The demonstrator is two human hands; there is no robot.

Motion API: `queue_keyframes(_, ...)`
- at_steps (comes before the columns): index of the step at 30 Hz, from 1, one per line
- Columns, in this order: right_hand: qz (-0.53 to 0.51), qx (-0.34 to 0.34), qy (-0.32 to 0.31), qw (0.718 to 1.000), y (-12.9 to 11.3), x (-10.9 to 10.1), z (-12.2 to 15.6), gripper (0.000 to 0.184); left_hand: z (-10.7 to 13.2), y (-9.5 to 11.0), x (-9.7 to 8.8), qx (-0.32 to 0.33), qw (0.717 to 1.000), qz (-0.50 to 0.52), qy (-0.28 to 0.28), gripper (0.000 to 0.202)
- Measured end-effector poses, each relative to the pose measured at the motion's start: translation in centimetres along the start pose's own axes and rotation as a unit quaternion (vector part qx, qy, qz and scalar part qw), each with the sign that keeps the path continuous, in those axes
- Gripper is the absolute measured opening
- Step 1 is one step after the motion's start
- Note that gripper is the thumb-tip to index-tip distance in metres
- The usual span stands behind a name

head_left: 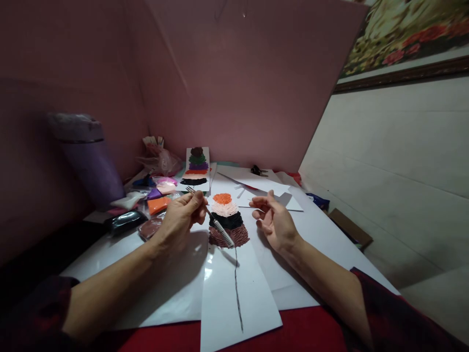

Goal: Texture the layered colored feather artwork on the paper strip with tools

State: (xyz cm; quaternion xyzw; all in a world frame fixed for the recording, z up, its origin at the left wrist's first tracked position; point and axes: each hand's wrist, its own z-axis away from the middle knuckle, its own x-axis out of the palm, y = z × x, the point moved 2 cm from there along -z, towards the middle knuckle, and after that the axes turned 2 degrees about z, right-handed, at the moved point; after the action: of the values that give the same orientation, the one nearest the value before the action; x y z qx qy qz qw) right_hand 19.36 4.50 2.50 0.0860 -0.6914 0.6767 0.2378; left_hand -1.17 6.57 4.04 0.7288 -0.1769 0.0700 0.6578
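My left hand (pixel 183 215) pinches a metal fork (pixel 221 230) with a ribbed pale handle. The tines point up and away, and the handle slants down over the white card (pixel 234 298). On this card sits layered, textured clay in orange, pale pink, black and brown (pixel 229 235), with a dark drawn line running down below it. To the right of the clay, my right hand (pixel 274 222) hovers with loosely curled, parted fingers and nothing visible in them. A second card (pixel 198 168) behind bears brown, green, purple, orange, pale pink and black clay.
Several clay packets, including orange (pixel 159 205) and black (pixel 126 222), lie at the left beside a purple bottle (pixel 91 166). Paper sheets (pixel 252 180) and a dark clip-like object (pixel 258 170) are at the back. A pink panel (pixel 227 88) rises behind the table.
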Motion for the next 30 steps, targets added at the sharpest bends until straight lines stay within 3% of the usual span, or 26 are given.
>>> queue_keyframes(5,-0.057,0.062,0.026,0.996,-0.27,-0.47,-0.32,0.044,-0.01,-0.17,-0.13,-0.031,0.999,0.01,-0.012,0.043)
queue_keyframes(30,-0.07,0.083,0.034,0.994,-0.18,-0.39,-0.33,0.053,0.09,-0.21,0.06,-0.048,0.999,0.008,0.021,0.04)
